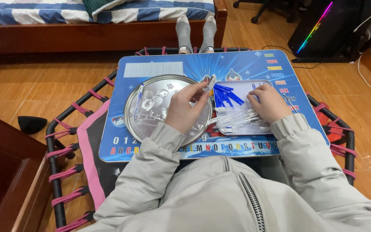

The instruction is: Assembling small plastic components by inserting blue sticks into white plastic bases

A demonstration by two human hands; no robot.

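1. Risk: the small white clear pen barrel, pinched high in the left hand, could slip and drop off the blue printed lap bench through the black trampoline frame with pink cords; cause would be the light fingertip hold.
2. Risk: the rectangular white tray is crowded; the right hand rummaging there could flick blue pen refills or clear pen tubes over the rim.
3. Risk: the bench sits on the lap, so a leg shift could tilt it and slide the round silver metal plate.
4. Left grip: fingertips closed on the barrel, thumb and forefinger together around it, held above the gap between plate and tray.
5. Right grip: fingers curled down into the tray, touching the refills at the tray's middle; cannot tell if it has clamped one, fingertips hidden.
6. A finished blue and clear pen lies on the plate's left part, apart from both hands.
7. Grey-socked feet rest near the striped bed.
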